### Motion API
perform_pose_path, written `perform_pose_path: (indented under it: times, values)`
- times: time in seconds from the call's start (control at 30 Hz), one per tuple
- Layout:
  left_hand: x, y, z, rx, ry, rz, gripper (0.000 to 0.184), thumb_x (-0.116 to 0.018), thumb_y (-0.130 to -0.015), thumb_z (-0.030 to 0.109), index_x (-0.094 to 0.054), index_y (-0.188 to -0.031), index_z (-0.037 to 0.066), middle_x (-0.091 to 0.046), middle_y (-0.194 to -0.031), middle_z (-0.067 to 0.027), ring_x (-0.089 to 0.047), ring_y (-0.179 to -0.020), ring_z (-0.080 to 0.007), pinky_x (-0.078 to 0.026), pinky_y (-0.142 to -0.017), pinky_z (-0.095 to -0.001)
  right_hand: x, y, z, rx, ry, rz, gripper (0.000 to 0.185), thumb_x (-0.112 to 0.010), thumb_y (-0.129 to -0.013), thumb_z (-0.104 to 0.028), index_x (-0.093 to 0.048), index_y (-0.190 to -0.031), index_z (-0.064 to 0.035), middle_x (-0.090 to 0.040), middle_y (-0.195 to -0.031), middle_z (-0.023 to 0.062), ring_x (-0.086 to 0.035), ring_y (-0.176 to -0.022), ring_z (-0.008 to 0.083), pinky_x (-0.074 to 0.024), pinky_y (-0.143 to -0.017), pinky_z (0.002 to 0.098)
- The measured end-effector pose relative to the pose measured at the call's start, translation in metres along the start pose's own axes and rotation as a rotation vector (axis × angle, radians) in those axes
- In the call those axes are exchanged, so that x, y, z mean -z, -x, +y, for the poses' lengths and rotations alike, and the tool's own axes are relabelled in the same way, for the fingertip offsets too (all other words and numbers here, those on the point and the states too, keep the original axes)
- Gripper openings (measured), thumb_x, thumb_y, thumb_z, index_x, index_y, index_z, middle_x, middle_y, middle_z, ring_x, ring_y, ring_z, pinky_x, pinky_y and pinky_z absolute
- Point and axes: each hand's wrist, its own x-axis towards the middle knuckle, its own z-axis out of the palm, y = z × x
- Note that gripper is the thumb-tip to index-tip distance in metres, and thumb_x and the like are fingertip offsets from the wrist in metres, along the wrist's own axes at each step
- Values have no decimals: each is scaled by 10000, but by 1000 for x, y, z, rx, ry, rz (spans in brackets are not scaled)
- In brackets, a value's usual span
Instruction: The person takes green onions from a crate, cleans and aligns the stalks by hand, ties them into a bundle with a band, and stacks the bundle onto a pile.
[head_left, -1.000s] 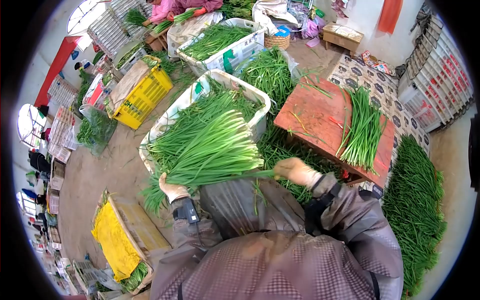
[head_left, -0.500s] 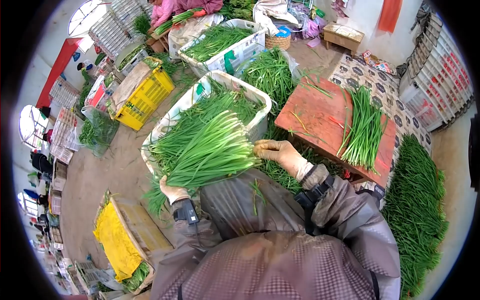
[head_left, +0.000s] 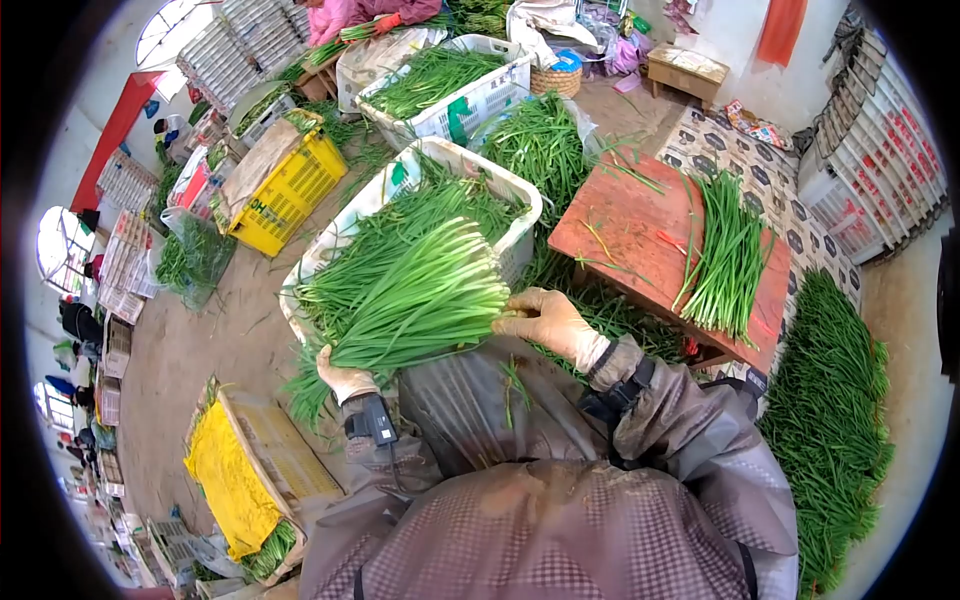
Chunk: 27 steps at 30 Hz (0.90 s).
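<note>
A broad bunch of garlic chives (head_left: 430, 300) lies fanned across my lap and the near rim of a white plastic crate (head_left: 532, 225), pale stem ends to the right. My left hand (head_left: 343, 378), in a light glove, is closed round the leafy end, its fingers partly hidden under the leaves. At the stem ends, my gloved right hand (head_left: 553, 322) has thumb and fingers pinched together on the lower edge of the bunch. More loose chives (head_left: 440, 200) fill the crate behind it.
On my right, a red board (head_left: 620, 215) carries a smaller pile of chives (head_left: 728, 255). A long heap of chives (head_left: 825, 440) lies along the wall. Beyond my crate are another white crate (head_left: 515, 85) and a yellow crate (head_left: 290, 195). A person in pink (head_left: 345, 18) handles chives at the back.
My right hand has moved slightly left and down, onto the lower stem ends. The left hand and the bunch have barely moved.
</note>
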Motion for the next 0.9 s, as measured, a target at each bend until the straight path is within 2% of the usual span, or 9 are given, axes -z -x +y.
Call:
perform_pose_path:
  times: [0.1,0.2,0.4,0.5,0.7,0.77,0.8,0.83,0.9]
  values:
    - [-9,6,1,-9,6,39,399,-621,-696,269,-615,-1031,52,-649,-1054,-141,-603,-931,-343,-497,-825,-492,-1,0,-5,-89,-213,6,377,-804,-767,-288,-716,-968,18,-652,-932,137,-591,-834,225,-469,-768,331]
    - [-8,4,1,-19,6,14,391,-613,-700,265,-612,-1027,52,-647,-1049,-140,-603,-929,-344,-498,-824,-490,-3,-5,4,-17,-50,13,329,-813,-756,-272,-724,-888,16,-660,-962,140,-585,-841,243,-464,-782,339]
    - [-20,13,0,-48,-6,22,367,-607,-705,252,-606,-1011,50,-647,-1042,-136,-603,-927,-345,-499,-824,-488,-13,-11,21,204,114,126,272,-810,-733,-239,-668,-730,-8,-620,-875,122,-552,-885,285,-443,-805,368]
    - [-17,11,1,-43,-6,8,364,-608,-704,251,-605,-1005,47,-647,-1039,-135,-603,-926,-346,-501,-822,-488,-20,-9,19,362,258,243,206,-775,-729,-178,-645,-726,-18,-599,-854,118,-553,-902,291,-442,-808,382]
    - [-14,8,2,-42,21,34,418,-605,-710,255,-600,-1067,37,-644,-1071,-144,-605,-944,-349,-501,-834,-498,-9,-8,38,474,171,298,98,-684,-733,-89,-626,-731,-10,-615,-905,125,-571,-889,297,-460,-818,381]
    - [-16,13,5,-39,13,27,451,-602,-713,256,-594,-1106,34,-643,-1088,-144,-607,-956,-349,-501,-843,-504,23,3,42,301,84,287,89,-654,-753,-86,-619,-745,-5,-626,-906,123,-591,-907,268,-466,-823,373]
    - [-15,13,5,-38,19,36,466,-601,-714,256,-590,-1124,35,-642,-1094,-143,-607,-963,-348,-500,-847,-505,46,2,58,121,142,136,121,-643,-775,-138,-635,-775,-16,-638,-901,124,-608,-918,272,-474,-819,374]
    - [-13,12,7,-36,22,45,482,-600,-715,257,-586,-1143,35,-641,-1100,-142,-607,-969,-347,-500,-852,-506,64,4,76,7,529,55,154,-639,-789,-194,-667,-815,-45,-654,-901,131,-629,-881,298,-486,-793,402]
    - [-10,7,7,-19,20,18,497,-599,-718,257,-581,-1163,36,-640,-1105,-141,-606,-979,-346,-501,-858,-504,75,19,106,104,1329,115,186,-632,-812,-237,-695,-864,-70,-651,-894,151,-643,-854,321,-495,-774,427]
